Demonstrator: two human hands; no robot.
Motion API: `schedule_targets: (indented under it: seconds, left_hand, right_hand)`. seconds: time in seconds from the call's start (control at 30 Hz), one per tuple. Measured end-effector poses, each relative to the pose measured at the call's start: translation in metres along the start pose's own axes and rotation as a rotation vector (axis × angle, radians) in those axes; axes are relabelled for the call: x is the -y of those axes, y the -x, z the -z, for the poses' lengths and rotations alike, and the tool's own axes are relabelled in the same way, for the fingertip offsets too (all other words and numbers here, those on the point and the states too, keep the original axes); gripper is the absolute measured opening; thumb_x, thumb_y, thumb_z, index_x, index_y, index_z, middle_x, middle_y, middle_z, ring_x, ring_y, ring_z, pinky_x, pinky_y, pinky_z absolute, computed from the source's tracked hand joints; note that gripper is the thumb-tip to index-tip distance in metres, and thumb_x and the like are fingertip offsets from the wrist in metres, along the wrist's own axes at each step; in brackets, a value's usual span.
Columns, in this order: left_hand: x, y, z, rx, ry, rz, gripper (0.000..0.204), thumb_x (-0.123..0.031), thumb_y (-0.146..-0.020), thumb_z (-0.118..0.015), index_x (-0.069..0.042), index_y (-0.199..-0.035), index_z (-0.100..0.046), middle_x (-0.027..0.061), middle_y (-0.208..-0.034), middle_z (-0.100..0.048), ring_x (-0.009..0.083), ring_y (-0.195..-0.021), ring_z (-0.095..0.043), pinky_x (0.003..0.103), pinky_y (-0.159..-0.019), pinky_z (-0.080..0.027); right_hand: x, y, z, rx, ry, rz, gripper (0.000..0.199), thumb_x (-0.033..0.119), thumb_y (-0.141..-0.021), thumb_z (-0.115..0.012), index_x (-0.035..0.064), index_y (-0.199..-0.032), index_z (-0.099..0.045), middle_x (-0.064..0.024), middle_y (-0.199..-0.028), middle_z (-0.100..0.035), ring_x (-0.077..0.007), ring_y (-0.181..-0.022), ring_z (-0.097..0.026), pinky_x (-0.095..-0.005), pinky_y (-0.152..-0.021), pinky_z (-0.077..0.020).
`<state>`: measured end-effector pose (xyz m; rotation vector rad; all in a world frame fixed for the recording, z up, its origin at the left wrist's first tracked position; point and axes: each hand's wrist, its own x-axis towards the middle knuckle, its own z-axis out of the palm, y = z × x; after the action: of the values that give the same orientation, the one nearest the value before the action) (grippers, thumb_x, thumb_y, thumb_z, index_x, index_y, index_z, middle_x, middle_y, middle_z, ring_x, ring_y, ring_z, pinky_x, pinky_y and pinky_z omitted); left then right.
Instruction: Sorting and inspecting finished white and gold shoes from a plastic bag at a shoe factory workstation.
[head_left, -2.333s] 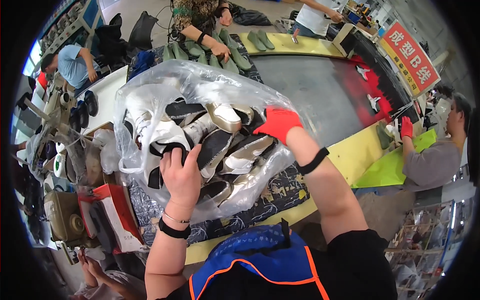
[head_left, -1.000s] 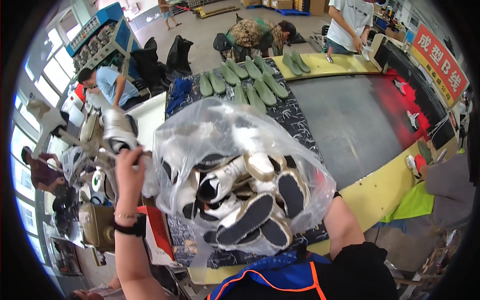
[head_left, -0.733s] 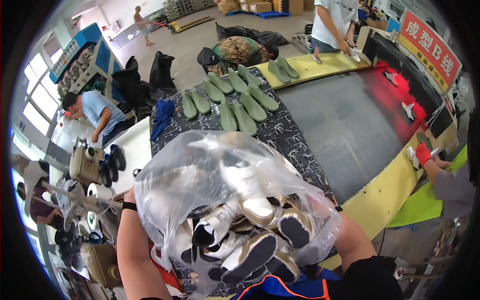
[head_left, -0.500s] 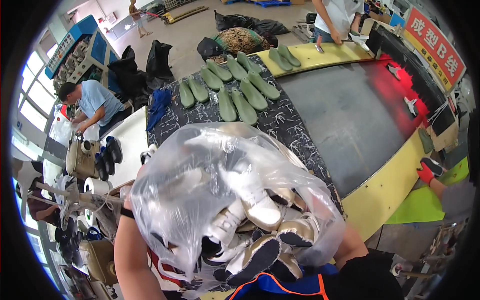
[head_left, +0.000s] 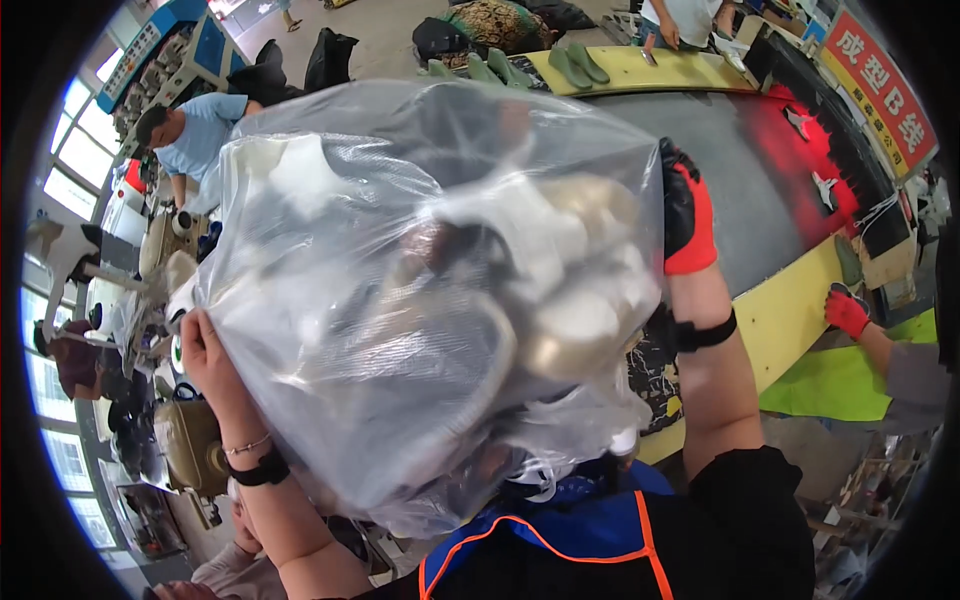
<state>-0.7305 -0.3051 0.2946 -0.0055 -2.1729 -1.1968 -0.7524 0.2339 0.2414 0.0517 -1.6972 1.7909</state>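
A large clear plastic bag (head_left: 340,330) bulges across the middle, raised in front of me. White and gold shoes (head_left: 575,330) show blurred through its film. My left hand (head_left: 203,350), bare, is closed on the bag's left edge, fingers pinching the film. On the opposite side my right hand (head_left: 688,208), in a red and black glove, is closed at the bag's upper right edge; its fingertips are partly hidden. Beyond the bag's top stand several green shoe lasts (head_left: 575,65). The bag covers most of the dark table under it.
A grey conveyor belt (head_left: 715,130) with yellow edging (head_left: 790,315) curves along the right. A co-worker's red-gloved hand (head_left: 848,312) is at the far right. At left, a person in light blue (head_left: 195,140) works near machines. Another person (head_left: 680,20) stands beyond the yellow edge.
The bag has risen and spread out, now hiding most of the lasts and the shoes' details. Both my hands, hidden before, now show at its sides.
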Motion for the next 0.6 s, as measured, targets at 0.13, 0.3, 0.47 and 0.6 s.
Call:
schedule_targets:
  seconds: [0.13, 0.3, 0.47, 0.6]
  left_hand:
    - [0.028, 0.042, -0.012, -0.073, 0.034, 0.148, 0.025, -0.019, -0.103, -0.051, -0.002, -0.085, -0.057, -0.0042, -0.077, -0.051, 0.0033, -0.073, -0.042, 0.019, -0.065, -0.036]
    - [-0.001, 0.035, -0.023, -0.138, 0.146, 0.207, 0.025, -0.018, -0.104, -0.048, -0.002, -0.088, -0.057, -0.002, -0.08, -0.055, 0.0062, -0.074, -0.044, 0.022, -0.068, -0.04]
    - [-0.006, -0.016, -0.051, -0.132, -0.007, 0.078, 0.025, -0.022, -0.102, -0.053, 0.0, -0.093, -0.061, -0.001, -0.077, -0.054, 0.007, -0.07, -0.045, 0.024, -0.066, -0.042]
    - [0.092, -0.065, -0.083, 0.137, -0.192, 0.098, 0.032, -0.031, -0.096, -0.062, -0.001, -0.101, -0.069, -0.0017, -0.073, -0.059, 0.0049, -0.063, -0.05, 0.022, -0.051, -0.041]
  right_hand:
    - [-0.001, -0.001, 0.005, -0.02, -0.234, -0.288, 0.021, 0.022, -0.1, -0.055, 0.0042, -0.1, -0.066, 0.0005, -0.088, -0.065, -0.0086, -0.08, -0.056, -0.0243, -0.072, -0.0459]
    - [-0.01, -0.018, 0.031, -0.073, -0.4, -0.059, 0.021, 0.02, -0.099, -0.056, 0.0015, -0.103, -0.065, -0.0027, -0.093, -0.067, -0.0101, -0.087, -0.06, -0.0244, -0.078, -0.0476]
    - [0.019, -0.089, 0.034, 0.098, -0.173, 0.111, 0.027, 0.024, -0.095, -0.06, 0.0, -0.103, -0.066, -0.0077, -0.094, -0.069, -0.0189, -0.088, -0.065, -0.0325, -0.081, -0.0504]
    - [-0.06, -0.149, 0.016, -0.003, 0.509, 0.103, 0.023, 0.021, -0.09, -0.065, 0.0023, -0.103, -0.069, -0.0029, -0.095, -0.068, -0.0138, -0.085, -0.062, -0.028, -0.076, -0.049]
